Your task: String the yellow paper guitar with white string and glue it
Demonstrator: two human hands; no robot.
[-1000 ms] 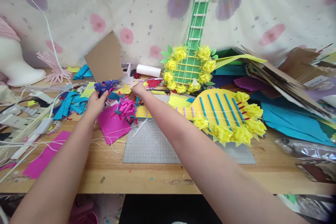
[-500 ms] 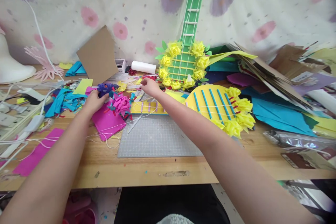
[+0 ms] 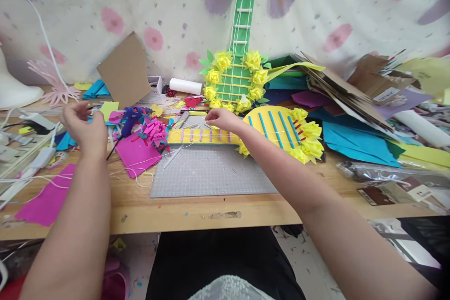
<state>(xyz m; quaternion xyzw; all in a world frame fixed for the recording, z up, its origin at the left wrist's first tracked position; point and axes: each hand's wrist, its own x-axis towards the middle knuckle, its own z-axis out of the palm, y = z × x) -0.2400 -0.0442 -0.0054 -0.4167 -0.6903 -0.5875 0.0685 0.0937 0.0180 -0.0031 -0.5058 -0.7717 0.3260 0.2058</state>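
My left hand (image 3: pixel 85 124) is raised at the left over blue paper scraps (image 3: pixel 66 141), its fingers loosely curled and apart with nothing between them. To its right lies a dark blue glue gun (image 3: pixel 131 121), beside a bunch of magenta paper strips (image 3: pixel 154 131) at the head of a yellow paper guitar (image 3: pixel 225 136). My right hand (image 3: pixel 221 117) hovers above the guitar's neck with its fingertips pinched together. What they hold, if anything, is too small to make out. White string crosses the guitar, whose body carries blue bars and yellow paper flowers (image 3: pixel 305 138).
A grey cutting mat (image 3: pixel 211 173) lies in front of the guitar. Behind stands a green paper guitar (image 3: pixel 242 28) with yellow flowers. Cardboard sheets (image 3: pixel 346 93) and blue paper (image 3: pixel 358 145) are piled at right. Cables and a power strip (image 3: pixel 24 164) crowd the left.
My left hand has let go of the glue gun and moved left, away from it. The right hand has shifted slightly right along the guitar's neck. The view has moved a little.
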